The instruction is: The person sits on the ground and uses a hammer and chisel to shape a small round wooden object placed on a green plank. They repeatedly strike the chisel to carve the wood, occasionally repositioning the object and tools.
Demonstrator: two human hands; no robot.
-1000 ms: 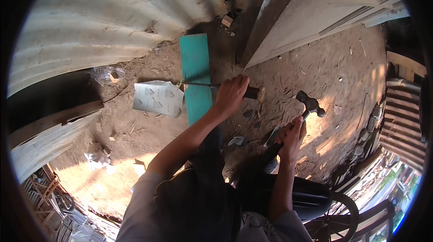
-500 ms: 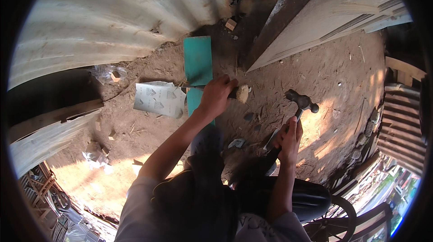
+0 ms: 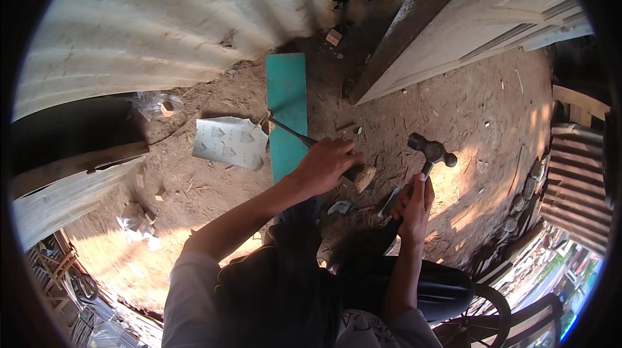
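The left hand [image 3: 327, 165] has come nearer and swung the chisel [image 3: 293, 131] with it: a half second ago the tool lay almost level across the green board [image 3: 287, 82], and now it slants, tip far left, butt near right. That leaves the tip at the board's left edge, beside the right end of the printed sheet [image 3: 223, 142], though whether it touches the wood cannot be told. The left hand is closed round the handle, its tan butt sticking out to the right. The right hand [image 3: 413, 202] grips the hammer [image 3: 430, 149] by its handle, head up and little moved, well apart from the chisel, so no blow is being struck at this moment. The board runs near to far and has hardly shifted; its near end is hidden behind the left forearm.
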